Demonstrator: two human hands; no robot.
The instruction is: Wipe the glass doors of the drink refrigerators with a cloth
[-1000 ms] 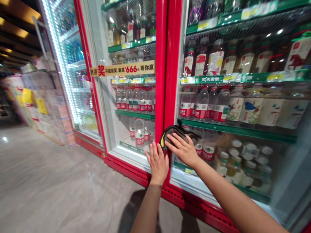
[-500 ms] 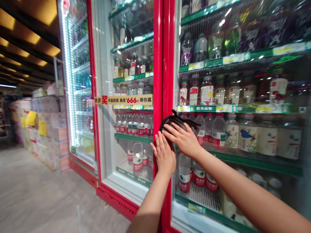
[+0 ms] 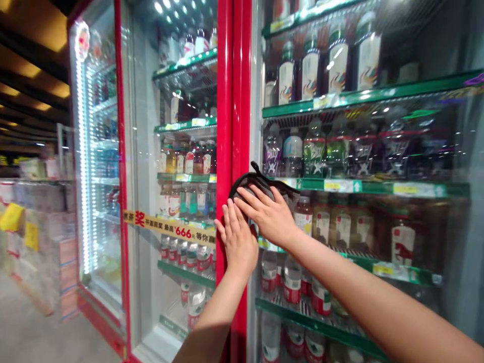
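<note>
Dark cloth (image 3: 245,182) is pinned against the red door frame (image 3: 241,101) by the right hand (image 3: 277,217), fingers spread; left hand (image 3: 239,247) is laid open just below. Pressing stage, seemingly; steady pressure would be needed for any shift.

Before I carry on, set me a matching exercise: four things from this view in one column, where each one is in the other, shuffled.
1. Right hand
2. Left hand
3. Beige strip with red and black print
4. Bottle with a red horse on its label

A. Across the glass of a cooler door, left of both hands
B. Behind glass, on a shelf with a green edge, to the right of both hands
C. Spread over the dark, cloth-like item
D. Over the red door frame, lower than the other hand

Pairs: 1-C, 2-D, 3-A, 4-B
</note>
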